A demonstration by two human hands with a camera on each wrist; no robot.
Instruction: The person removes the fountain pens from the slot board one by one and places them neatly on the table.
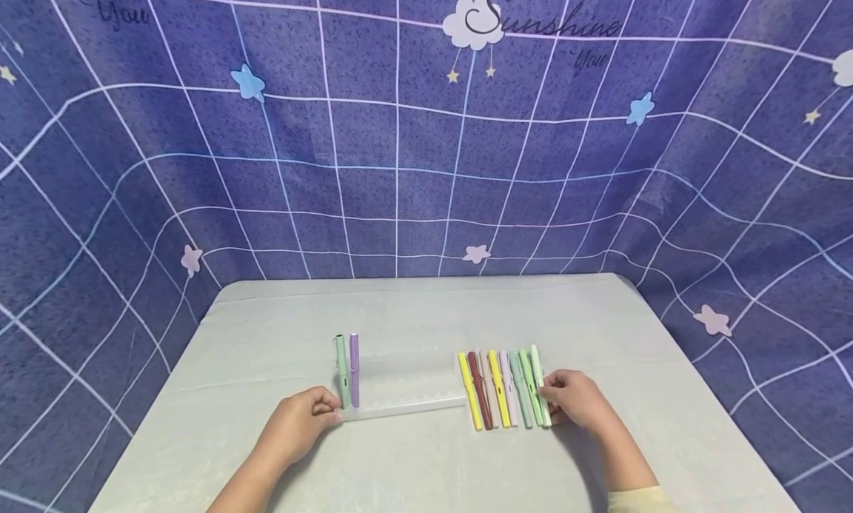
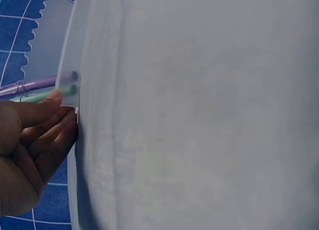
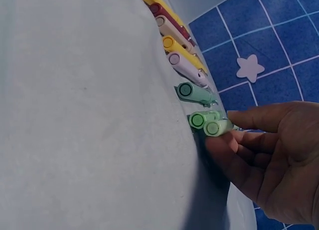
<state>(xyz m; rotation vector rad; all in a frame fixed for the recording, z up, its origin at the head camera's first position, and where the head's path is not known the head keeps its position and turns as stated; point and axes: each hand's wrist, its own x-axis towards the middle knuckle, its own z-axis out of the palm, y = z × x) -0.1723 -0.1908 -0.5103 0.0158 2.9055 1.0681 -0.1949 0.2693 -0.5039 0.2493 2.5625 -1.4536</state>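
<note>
My left hand [image 1: 298, 422] pinches the near left corner of a clear plastic pen rack [image 1: 413, 406], thumb on its front strip in the left wrist view. A light green pen [image 1: 342, 365] and a purple pen [image 1: 355, 365] lie side by side in the rack's left end. On the right, my right hand [image 1: 578, 398] holds a pale green pen [image 3: 218, 127] between thumb and fingers, at the right end of a row of pens. Close beside that pen lies a brighter green pen [image 3: 198, 120], partly overlapped by it in the right wrist view.
The row runs leftward through a grey-green pen [image 1: 521, 391], a lilac pen [image 1: 509, 387], yellow, beige and dark red pens, to a yellow pen [image 1: 469, 391] by the rack's right end. A white cloth covers the table [image 1: 426, 468]; a blue gridded curtain [image 1: 426, 143] stands behind.
</note>
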